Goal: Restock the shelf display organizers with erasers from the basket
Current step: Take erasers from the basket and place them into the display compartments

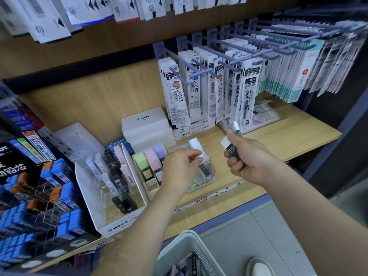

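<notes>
**Eraser restock: mid-fill, one going in rn**

Head cam, the only view tbh. Left hand [182,168] pinches a black-sleeved eraser [203,165] by its white end, right at the clear organizer [212,177] on the shelf [288,134], front part afaict. White erasers [194,144] stand at the back of it. Right hand [247,158] is clenched round two spare erasers [232,151] and hovers just beside the organizer, on its right. The basket [179,248] sits low in front of the shelf w/ stuff inside, too dark to tell what. Pastel erasers [153,160] fill the next organizer to the left.

Imo the step in hand is seating this one. Next move calls for pushing it down upright, sleeve to the front, and letting go w/o knocking the neighbours. Then pass a spare over from the right hand.
</notes>
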Motion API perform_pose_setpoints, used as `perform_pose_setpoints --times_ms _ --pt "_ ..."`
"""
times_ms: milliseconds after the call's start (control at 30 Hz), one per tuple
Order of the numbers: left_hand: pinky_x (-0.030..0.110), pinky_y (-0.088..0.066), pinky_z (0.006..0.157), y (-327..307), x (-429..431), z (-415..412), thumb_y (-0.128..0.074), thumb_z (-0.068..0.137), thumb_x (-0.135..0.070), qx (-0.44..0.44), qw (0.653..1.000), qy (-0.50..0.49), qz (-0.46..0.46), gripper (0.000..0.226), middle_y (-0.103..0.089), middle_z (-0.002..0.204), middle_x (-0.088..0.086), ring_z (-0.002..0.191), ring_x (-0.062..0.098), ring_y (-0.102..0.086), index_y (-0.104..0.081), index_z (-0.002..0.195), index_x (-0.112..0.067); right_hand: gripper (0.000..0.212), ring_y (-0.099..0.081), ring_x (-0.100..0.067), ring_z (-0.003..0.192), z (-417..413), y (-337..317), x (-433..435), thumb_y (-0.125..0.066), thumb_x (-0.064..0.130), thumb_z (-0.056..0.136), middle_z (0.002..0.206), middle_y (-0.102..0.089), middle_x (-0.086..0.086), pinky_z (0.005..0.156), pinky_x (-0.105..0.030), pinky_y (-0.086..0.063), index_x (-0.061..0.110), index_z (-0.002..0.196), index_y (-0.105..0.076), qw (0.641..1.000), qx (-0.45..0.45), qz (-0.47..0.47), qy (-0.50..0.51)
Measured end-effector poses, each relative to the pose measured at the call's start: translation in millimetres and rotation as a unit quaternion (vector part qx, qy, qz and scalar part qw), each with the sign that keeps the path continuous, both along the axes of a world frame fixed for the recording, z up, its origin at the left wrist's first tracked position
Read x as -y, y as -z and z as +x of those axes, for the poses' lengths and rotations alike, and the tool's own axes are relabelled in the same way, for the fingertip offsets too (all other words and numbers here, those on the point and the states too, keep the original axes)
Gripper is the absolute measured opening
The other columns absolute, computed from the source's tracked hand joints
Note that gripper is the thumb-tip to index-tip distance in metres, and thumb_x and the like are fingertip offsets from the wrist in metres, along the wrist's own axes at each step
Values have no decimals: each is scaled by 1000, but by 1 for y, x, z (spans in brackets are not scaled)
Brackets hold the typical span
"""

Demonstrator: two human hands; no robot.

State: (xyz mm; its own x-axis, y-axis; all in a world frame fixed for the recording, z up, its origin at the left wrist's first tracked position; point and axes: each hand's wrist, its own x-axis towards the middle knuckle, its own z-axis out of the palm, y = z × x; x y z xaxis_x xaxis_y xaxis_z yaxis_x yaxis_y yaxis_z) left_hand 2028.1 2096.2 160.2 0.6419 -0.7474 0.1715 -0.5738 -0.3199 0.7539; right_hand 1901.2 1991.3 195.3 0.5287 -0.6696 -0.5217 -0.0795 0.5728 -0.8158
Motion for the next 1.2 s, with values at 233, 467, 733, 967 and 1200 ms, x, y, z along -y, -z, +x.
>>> perform_pose_setpoints --times_ms 233,467,733,967,1200 --pt "25 -45 84 4 10 -1 -71 84 -21 93 994 44 43 19 -69 97 3 91 18 -62 -75 102 -16 22 -44 -14 45 -3 -1 -1 -60 38 94 68 -51 -7 36 -16 -31 18 92 -52 1000 7 -28 9" --pt "24 -44 79 13 14 0 -67 87 -22 136 986 78 56 15 -70 95 2 89 17 -63 -75 98 -19 23 -45 -13 44 -3 -3 -3 -61 41 93 66 -55 -5 36 -17 -31 20 90 -54 1000 1 -19 -9" --pt "27 -51 71 5 13 -3 -61 91 -26 -8 1000 11 -23 15 -68 76 -4 68 10 -61 -74 89 -20 24 -44 -11 43 -3 -7 -7 -62 41 92 62 -55 -5 35 -15 -28 18 89 -54 999 0 -10 -44" --pt "24 -54 62 -36 8 -11 -70 85 -20 -340 934 58 -93 12 -66 68 5 60 14 -59 -72 95 -13 37 -45 -11 46 3 -9 -14 -62 44 91 64 -58 -3 35 -16 -30 13 112 -59 994 22 -27 -102" --pt "23 -57 63 -44 1 -3 -71 82 -9 -348 918 -8 -189 5 -70 71 8 59 14 -61 -74 85 -13 21 -58 -17 62 4 -9 -12 -58 35 96 75 -63 -3 51 -26 -46 14 94 -62 997 24 -66 -21"
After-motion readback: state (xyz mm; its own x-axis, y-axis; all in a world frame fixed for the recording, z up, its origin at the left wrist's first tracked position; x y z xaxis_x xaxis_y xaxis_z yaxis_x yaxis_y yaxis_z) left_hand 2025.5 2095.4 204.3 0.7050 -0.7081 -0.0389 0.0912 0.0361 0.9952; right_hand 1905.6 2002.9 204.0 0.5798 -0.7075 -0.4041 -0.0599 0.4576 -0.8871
